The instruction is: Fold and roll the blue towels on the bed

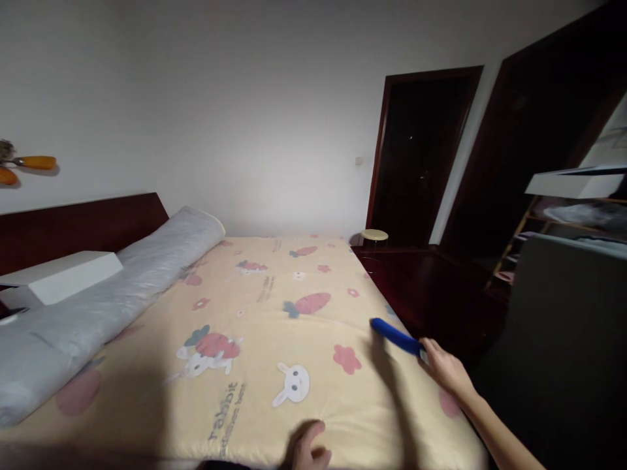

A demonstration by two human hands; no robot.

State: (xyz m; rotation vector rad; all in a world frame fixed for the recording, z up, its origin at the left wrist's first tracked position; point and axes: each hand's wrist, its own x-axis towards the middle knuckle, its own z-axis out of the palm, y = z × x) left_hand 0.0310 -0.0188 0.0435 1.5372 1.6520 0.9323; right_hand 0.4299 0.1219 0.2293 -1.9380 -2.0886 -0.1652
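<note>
My right hand (443, 367) is closed around the pale handle end of a long blue brush (398, 337). The brush points left and away from me, over the right side of the bed, and casts a long shadow on the sheet. Whether its head touches the cloth I cannot tell. At the bottom edge my left hand (311, 449) is partly in view, its fingers loosely bent and apart, with nothing visible in them. Beneath both hands spreads a cream sheet (274, 339) printed with rabbits, carrots and flowers, with slight wrinkles near my left hand.
A grey rolled bundle (142, 281) lies along the dark headboard (88, 222), with a white box (73, 274) on it. Beyond the bed's far right corner stands a round stool (374, 235). On the right are a dark panel (563, 346) and a loaded rack (578, 186).
</note>
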